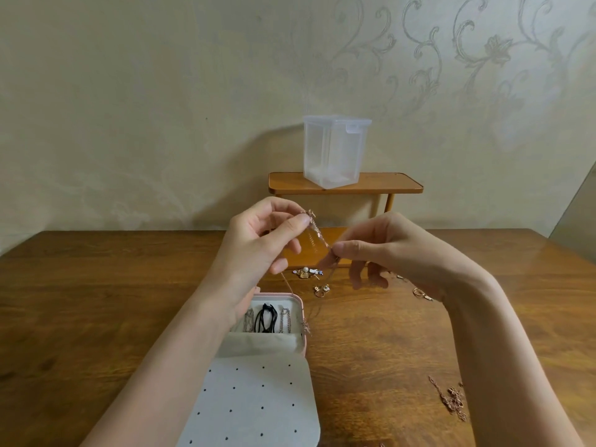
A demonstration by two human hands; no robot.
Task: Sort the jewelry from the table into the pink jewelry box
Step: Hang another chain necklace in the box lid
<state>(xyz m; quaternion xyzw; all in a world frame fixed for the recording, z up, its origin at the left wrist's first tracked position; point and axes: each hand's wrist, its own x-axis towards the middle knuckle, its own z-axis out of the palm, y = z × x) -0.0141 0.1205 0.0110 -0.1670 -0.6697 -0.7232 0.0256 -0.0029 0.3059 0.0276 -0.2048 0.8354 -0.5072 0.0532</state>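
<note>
No writing or brand is showing on anything here. Both hands are raised above the counter (96, 285), a dark wood slab with strong swirling grain. The left hand (258, 243) is pinching the upper end of a thin rose-gold chain (317, 235) between thumb and forefinger, with a small charm at the pinch. The right hand (387, 250), at 3 o'clock from the left and just apart from it, is pinching the same chain lower down between thumb and forefinger, so a short length is stretching taut between them. The rest of the chain is hanging in fine strands toward the box (298, 317).

The box, at 6 o'clock from the left hand, is lying open on the counter: a rounded pink shell with a pale fabric lining. Its far half is holding metal chains and a black cord (266, 319) hung side by side above a soft pocket. Its near half is a pale grey panel (258, 401) dotted with rows of small dark holes.

Loose jewelry is lying on the counter: a cluster of pearl and gold pieces (306, 272) at 6 o'clock below the hands, a gold piece (321, 290) just beside it, rings (421, 293) under the right wrist, and a rose-gold chain heap (450, 398) at 5 o'clock.

At 12 o'clock a small rounded wooden shelf (396, 183) is carrying a frosted plastic tub (335, 151) with a lid. The wall (129, 108) behind is cream, with embossed scrolls.
</note>
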